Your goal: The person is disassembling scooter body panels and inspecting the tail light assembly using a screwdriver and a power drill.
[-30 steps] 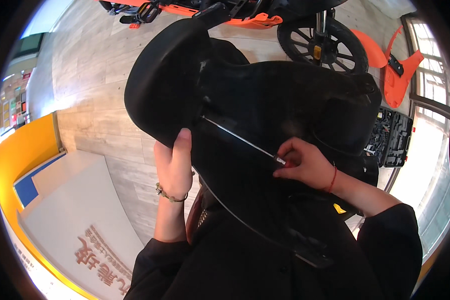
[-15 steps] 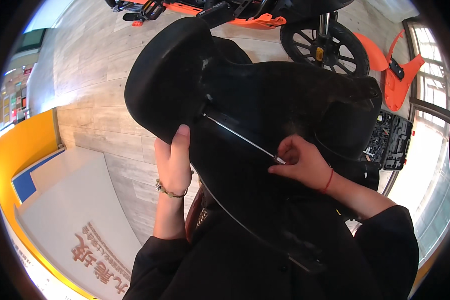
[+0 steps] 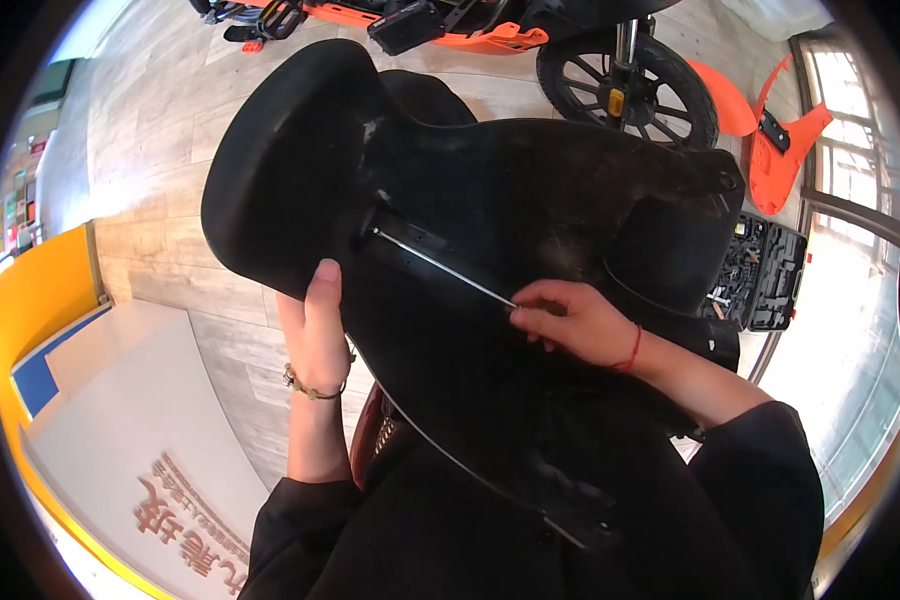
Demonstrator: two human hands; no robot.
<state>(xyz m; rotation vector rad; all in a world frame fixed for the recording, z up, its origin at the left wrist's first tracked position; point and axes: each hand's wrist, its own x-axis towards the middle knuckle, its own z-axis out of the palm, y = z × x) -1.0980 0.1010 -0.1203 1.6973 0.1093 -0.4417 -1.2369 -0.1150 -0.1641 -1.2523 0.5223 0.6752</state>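
Note:
A large curved black plastic panel [image 3: 470, 190], scuffed in places, lies across my lap. My left hand [image 3: 315, 330] grips its left edge, thumb on top and the other fingers mostly hidden beneath. In my right hand [image 3: 575, 322] the near end of a screwdriver is pinched between thumb and fingers, covering its handle. The screwdriver's long thin silver shaft [image 3: 440, 266] slants up and left across the panel. Its far tip meets the panel by a small recess; whether it sits in a screw I cannot tell.
Beyond the panel stands an orange and black motorbike, partly stripped, with its front wheel [image 3: 625, 95] showing. An orange fairing piece [image 3: 785, 150] lies at the far right. Below it sits an open black tool case [image 3: 770, 275]. A white and yellow sign board [image 3: 120, 390] stands at the left.
My right hand has shifted its hold on the screwdriver and now covers its handle, fingers closer together. The whole view has moved slightly; the left hand keeps its grip on the panel.

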